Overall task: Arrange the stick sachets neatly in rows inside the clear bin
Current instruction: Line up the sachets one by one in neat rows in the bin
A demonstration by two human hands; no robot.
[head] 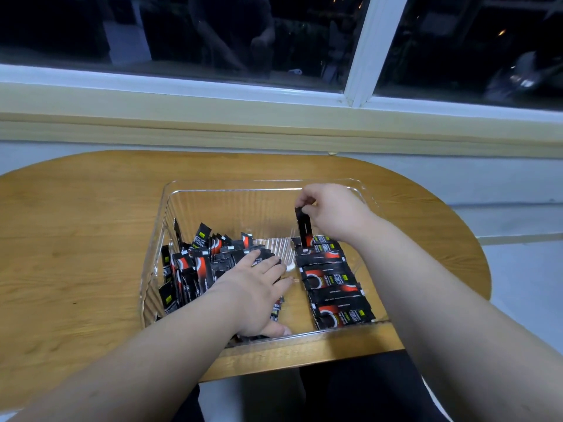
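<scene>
Nearest the person, the wooden table [76, 239] edge carries the clear bin [170, 202], with both forearms reaching over its near wall.

Left hand [259, 287]: inside the bin, palm down, fingers spread flat and relaxed, gripping nothing. It rests on the right-hand edge of the loose sachet pile [198, 263]. The pile extends from under this hand out to its left, against the bin's left wall, with black-and-red sachets lying and standing at mixed angles.

Between the two hands, a strip of bare bin floor is visible.

Sachet row [332, 281]: lies to the right of the left hand and below the right hand. The sachets lie flat, overlapping one behind another, running from the near wall toward the far wall along the bin's right side.

Right hand [332, 211]: farther in, raised above the far end of the row. Fingertips pinch the top end of a single sachet [303, 226], which hangs upright; its lower end is at the row's far end.

Beyond the bin stand a cream sill [213, 117] and a dark window [182, 32].
</scene>
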